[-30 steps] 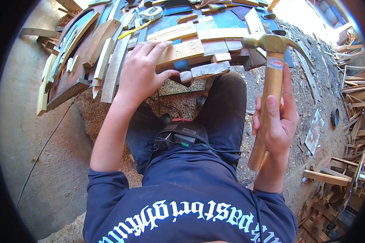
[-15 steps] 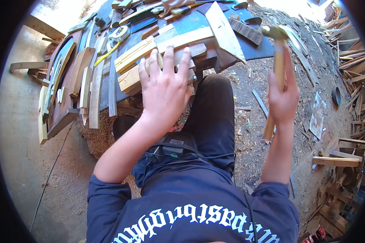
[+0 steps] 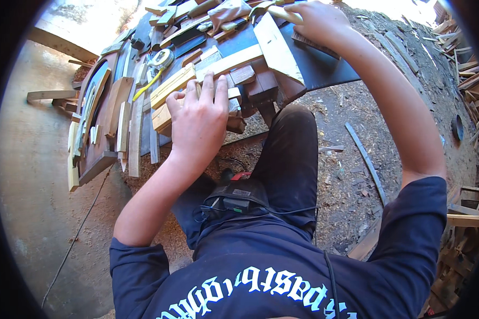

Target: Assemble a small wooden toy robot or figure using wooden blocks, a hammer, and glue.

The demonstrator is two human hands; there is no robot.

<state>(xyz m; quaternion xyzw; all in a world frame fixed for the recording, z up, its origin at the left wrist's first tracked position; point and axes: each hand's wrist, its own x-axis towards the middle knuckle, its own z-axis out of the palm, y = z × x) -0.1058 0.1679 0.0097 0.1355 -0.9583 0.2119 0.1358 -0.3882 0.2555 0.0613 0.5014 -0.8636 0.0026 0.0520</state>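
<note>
My left hand (image 3: 199,114) lies palm down across pale wooden blocks (image 3: 171,85) at the near edge of the workbench, its fingers apart. The thumb and the underside of that hand are hidden. At the far side of the bench my right hand (image 3: 320,22) is closed around the light wooden handle of a hammer (image 3: 285,14). The hammer's head points left, close to a crumpled cloth (image 3: 229,13). Between the hands a white angled board (image 3: 278,48) slants over a long pale wood strip (image 3: 234,59).
A tape measure (image 3: 160,59) with its yellow blade out sits left of the blocks. Curved wooden pieces (image 3: 118,106) stand along the bench's left side. Wood scraps (image 3: 465,74) pile up at the far right. A grey strip (image 3: 366,162) lies on the shaving-strewn ground.
My right hand has carried the hammer from above the ground at the right up and left to the far side of the bench. My left hand stays on the blocks, fingers slightly more bent.
</note>
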